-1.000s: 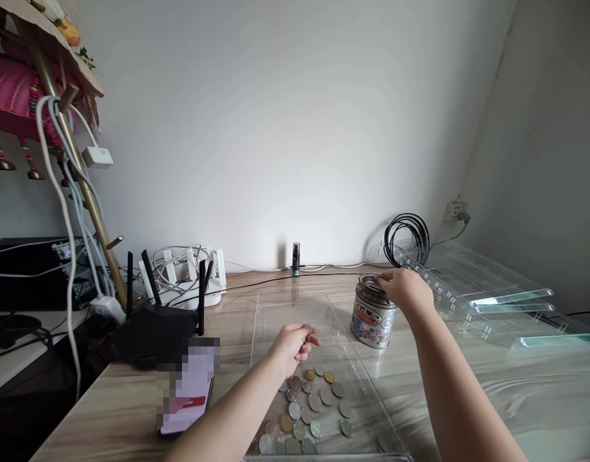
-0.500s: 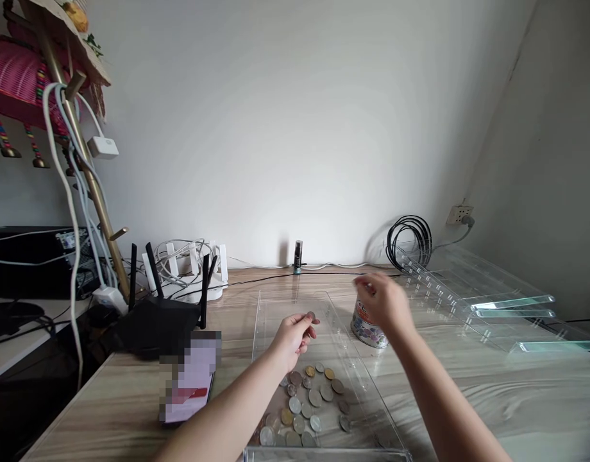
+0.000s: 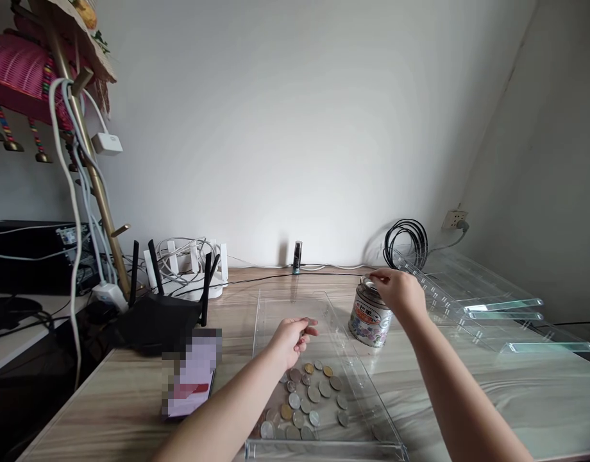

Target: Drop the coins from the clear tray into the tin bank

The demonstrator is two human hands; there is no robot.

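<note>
A clear plastic tray lies on the wooden table with several coins spread in its near half. My left hand hovers just above the tray beyond the coins, fingers loosely curled together; whether they hold anything is hidden. A small printed metal tin stands just right of the tray. My right hand rests on the tin's top, its fingertips pinched at the lid on something too small to name.
A phone lies left of the tray, with a black router and a white router behind it. Clear acrylic trays and a coiled black cable sit at the right. A small dark bottle stands by the wall.
My right hand left the tin's top, swung left toward my left hand, then returned to the tin. The coin seen at my left fingertips half a second ago no longer shows.
</note>
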